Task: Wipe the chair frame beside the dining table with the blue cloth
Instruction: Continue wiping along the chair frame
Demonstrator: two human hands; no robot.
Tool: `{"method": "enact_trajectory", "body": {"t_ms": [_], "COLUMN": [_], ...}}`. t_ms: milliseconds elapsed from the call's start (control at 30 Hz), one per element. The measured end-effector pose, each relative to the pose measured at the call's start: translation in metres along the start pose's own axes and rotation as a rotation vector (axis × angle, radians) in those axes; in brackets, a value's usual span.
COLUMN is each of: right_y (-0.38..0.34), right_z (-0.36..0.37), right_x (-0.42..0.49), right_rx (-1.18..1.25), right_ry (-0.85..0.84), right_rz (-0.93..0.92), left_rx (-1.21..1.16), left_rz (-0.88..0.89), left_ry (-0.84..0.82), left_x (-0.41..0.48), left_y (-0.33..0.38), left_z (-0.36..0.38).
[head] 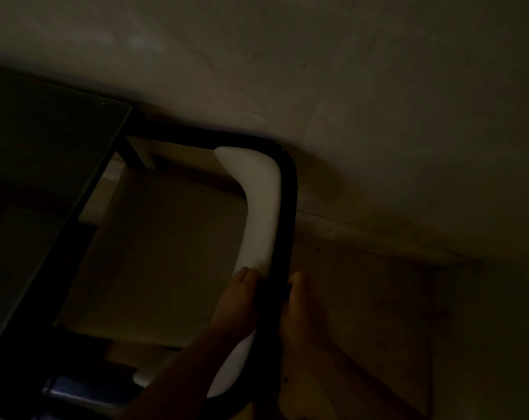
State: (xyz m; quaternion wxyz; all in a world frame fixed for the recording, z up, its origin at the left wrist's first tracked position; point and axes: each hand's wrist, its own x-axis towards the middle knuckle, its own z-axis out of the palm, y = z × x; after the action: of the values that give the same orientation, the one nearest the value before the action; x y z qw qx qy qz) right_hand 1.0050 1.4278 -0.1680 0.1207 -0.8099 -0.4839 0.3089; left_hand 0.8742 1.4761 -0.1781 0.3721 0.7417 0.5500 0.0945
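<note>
On chair frame [283,225] | left hand [236,301] fingers grasping backrest [258,207] | right hand [299,322] grip unclear

Too dark to find the blue cloth — the right hand [299,322] hides its grip behind the chair frame [287,207].

In the dim light the left hand [237,301] and right hand [299,322] both appear bare, with no glove, ring or watch discernible, and the left forearm [172,377] likewise shows bare with no sleeve reaching into view along its visible length.
</note>
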Motion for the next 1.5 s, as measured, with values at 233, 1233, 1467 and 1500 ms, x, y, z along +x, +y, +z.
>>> {"method": "enact_trajectory", "body": {"t_ms": [233, 1233, 1467, 1500], "right_y": [-0.021, 0.013, 0.047, 0.053], "right_z": [-0.021, -0.03, 0.004, 0.009], "right_x": [0.119, 0.13, 0.012, -0.01], "right_rx": [0.174, 0.01, 0.136, 0.122], "right_ry": [0.292, 0.245, 0.093, 0.04], "right_rz": [0.058, -0.364, -0.341, -0.369], "left_rx": [-0.045, -0.09, -0.016, -0.02], "left_rz": [0.211, 0.227, 0.084, 0.064], "left_ry": [0.159, 0.291, 0.269, 0.252], "left_x": [0.127, 0.118, -0.022, -0.046], "left_y": [0.025, 0.023, 0.01, 0.007], "left_z": [-0.01, 0.002, 0.03, 0.034]}}
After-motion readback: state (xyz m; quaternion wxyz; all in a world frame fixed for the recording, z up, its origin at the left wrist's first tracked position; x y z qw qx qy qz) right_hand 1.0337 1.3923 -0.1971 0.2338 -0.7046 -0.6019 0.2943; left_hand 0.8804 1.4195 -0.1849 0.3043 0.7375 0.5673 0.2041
